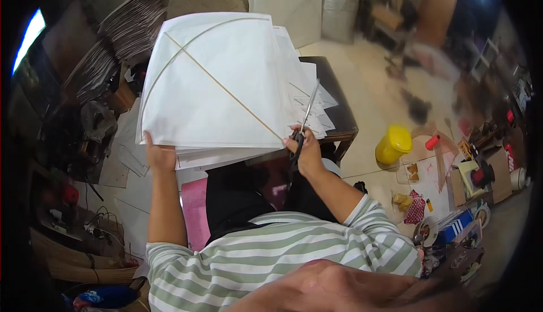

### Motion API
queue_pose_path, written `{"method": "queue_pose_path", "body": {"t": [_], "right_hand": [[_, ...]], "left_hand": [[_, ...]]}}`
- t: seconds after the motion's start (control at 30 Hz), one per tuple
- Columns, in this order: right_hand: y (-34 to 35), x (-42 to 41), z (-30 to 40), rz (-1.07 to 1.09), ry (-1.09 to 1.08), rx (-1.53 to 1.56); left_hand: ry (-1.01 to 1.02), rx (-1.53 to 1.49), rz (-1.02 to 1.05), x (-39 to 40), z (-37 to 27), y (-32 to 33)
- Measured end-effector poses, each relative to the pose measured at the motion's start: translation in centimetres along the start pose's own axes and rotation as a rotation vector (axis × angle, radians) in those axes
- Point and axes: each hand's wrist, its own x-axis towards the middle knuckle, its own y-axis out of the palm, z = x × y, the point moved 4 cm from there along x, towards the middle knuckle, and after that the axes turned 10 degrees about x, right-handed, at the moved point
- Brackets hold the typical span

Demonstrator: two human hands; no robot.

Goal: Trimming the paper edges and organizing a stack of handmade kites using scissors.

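A square white paper kite (220,83) lies flat before me, with one thin stick running diagonally and another bowed across its upper left. My left hand (161,155) grips its lower left corner, thumb on top. At the lower right corner, my right hand (309,153) pinches the paper near the stick's end. That same hand also carries a pair of scissors (313,100) with black handles, blades pointing up and away from me. Under the kite is a fanned stack of similar white sheets (304,74) with sticks showing at their edges.
The stack rests on a dark-topped table (345,104). Bundled sheets (135,27) stand at the far left; a white sack (341,6) leans at the back. On the floor to the right are a yellow lidded container (392,146), a red thread spool (432,142) and a blue box (456,227).
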Motion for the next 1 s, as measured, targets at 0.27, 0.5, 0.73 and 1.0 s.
{"method": "queue_pose_path", "body": {"t": [0.27, 0.5, 0.73, 1.0], "right_hand": [[2.6, -4.5, -5.8, 0.205, 0.035, -0.004], [-0.2, -4.5, -3.4, 0.276, 0.055, -0.21], [-1.5, -3.6, -2.7, 0.27, 0.07, -0.312], [-2.0, -3.9, -2.5, 0.315, 0.211, -0.546]], "left_hand": [[-0.673, 0.537, 0.306, -11.7, 12.9, 5.1], [-0.415, 0.446, -0.094, -10.1, 6.3, -4.8], [0.065, 0.21, -0.447, -6.9, 0.3, -6.7], [0.32, -0.032, -0.578, -4.2, -3.8, -5.6]]}}
